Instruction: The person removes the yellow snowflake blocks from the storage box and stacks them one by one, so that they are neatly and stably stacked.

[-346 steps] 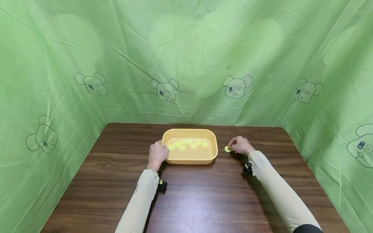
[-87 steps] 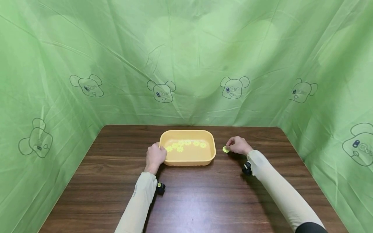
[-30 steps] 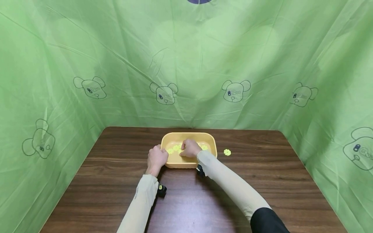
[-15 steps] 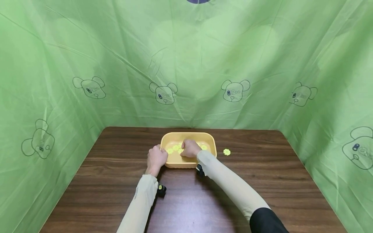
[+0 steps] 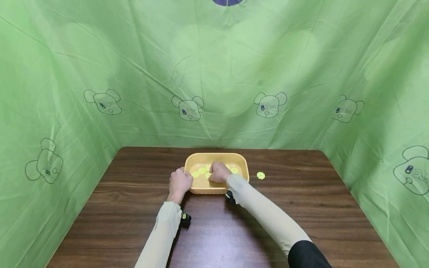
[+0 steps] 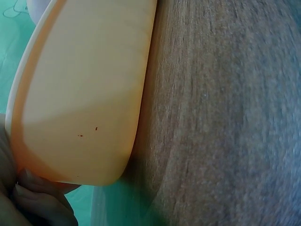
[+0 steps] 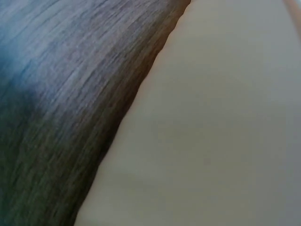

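Sleeve [image 5: 268, 216] crosses tray's [image 5: 209, 191] near rim; a bump could jolt it, though my left fingers [image 6: 44, 205] grip its left end. Loose flower [image 5: 260, 175] sits right of tray; low backswing might knock it. Right fingers [image 5: 214, 178] curled inside, can't tell if pinching; could nudge neighbouring flowers [image 5: 203, 170].

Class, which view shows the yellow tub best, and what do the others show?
The head view: it shows most of the tub, rim and inside, though the right hand covers part. The left wrist view shows an outer wall and rim, close up; the right wrist view, mainly blurred outer wall.
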A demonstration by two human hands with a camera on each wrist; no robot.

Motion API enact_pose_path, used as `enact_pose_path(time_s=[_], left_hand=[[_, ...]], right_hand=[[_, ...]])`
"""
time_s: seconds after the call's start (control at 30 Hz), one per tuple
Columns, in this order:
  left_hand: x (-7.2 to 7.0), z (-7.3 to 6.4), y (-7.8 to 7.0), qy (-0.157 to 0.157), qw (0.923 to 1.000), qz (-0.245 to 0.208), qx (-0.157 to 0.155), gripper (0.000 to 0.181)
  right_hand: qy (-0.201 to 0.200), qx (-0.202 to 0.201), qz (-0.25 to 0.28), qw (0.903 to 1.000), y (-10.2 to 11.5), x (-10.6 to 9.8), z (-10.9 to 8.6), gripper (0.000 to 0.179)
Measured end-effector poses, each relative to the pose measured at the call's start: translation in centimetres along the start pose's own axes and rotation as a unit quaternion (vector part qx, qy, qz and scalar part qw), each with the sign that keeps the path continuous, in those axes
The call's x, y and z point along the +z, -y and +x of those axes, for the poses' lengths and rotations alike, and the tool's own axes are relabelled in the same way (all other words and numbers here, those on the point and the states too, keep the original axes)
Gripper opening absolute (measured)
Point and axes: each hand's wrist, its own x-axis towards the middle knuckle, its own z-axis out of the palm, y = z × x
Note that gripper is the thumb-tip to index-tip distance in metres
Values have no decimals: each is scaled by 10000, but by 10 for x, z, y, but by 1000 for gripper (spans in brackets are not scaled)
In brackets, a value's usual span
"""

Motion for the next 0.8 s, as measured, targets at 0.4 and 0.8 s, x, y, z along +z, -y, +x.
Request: enact_pose_path(time_s=[0.4,0.8], left_hand=[[0,-1,1,5,10000,-48,-60,27],[-1,-2,0,18,10000,-42,-47,26]], right_hand=[[-195,-388,-25,9991,0,-1,-14,23],[-350,-882,407,9947,-7,-21,-26,13]])
